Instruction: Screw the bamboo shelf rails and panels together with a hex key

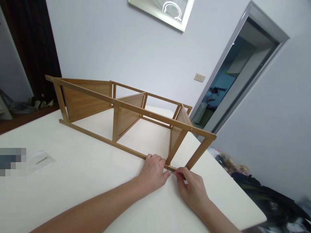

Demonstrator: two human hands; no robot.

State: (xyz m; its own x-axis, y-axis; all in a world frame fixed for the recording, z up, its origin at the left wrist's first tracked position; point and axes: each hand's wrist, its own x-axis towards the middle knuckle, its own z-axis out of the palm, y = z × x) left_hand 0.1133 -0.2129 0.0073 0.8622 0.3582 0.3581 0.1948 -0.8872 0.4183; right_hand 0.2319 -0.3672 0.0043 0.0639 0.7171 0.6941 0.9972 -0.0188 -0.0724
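Observation:
A wooden shelf unit (131, 149) lies on its side, its panels standing upright between the rails. My left hand (152, 171) wraps its fingers over the lower front rail, near the right-hand panel, with the thumb stretched toward the joint. Just to the right, my right hand (191, 184) is closed in a pinch on a small, thin metal hex key (171, 172). The key's tip meets the rail beside the foot of that panel; the screw itself is too small to make out. Both hands rest low, close together at this corner.
The shelf unit lies on a white table (92, 197). A clear plastic bag (41, 161) with a small thin piece inside lies at the left. Dark clothing and bags (269, 194) are heaped beyond the right edge. A doorway (225, 71) opens behind, with a person partly visible.

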